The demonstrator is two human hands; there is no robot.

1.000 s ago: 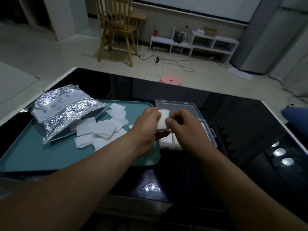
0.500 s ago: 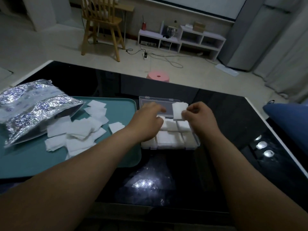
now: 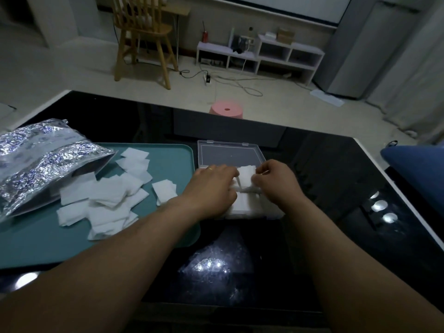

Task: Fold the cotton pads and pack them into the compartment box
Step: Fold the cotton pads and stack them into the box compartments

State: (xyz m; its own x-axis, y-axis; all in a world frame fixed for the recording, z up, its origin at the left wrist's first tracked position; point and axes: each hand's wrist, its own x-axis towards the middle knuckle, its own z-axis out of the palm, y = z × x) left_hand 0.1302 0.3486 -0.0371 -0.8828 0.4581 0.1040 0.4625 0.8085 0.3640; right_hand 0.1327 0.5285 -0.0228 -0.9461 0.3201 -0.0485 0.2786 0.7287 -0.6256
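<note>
Head camera: the step in hand looks like seating one folded cotton pad (image 3: pixel 246 175) into the compartment box (image 3: pixel 249 212), which sits on the dark desk (image 3: pixel 324 188) with its clear lid (image 3: pixel 228 153) laid back toward 12 o'clock. The pad stands on edge over the box's 12 o'clock row, above white pads already packed nearer the person. The right hand (image 3: pixel 276 182) pinches the pad's 3 o'clock edge with curled fingers. The left hand (image 3: pixel 211 188) lies over the box's 9 o'clock side, fingers reaching to the pad's other edge; whether they grip it or only steady it I cannot tell. Next, I judge, the pad must be pressed down snug and released without springing open. Then another is to be fetched from the loose pads (image 3: pixel 105 195) on the teal tray (image 3: pixel 177 155) at 9 o'clock, beside the foil bag (image 3: pixel 45 162).
</note>
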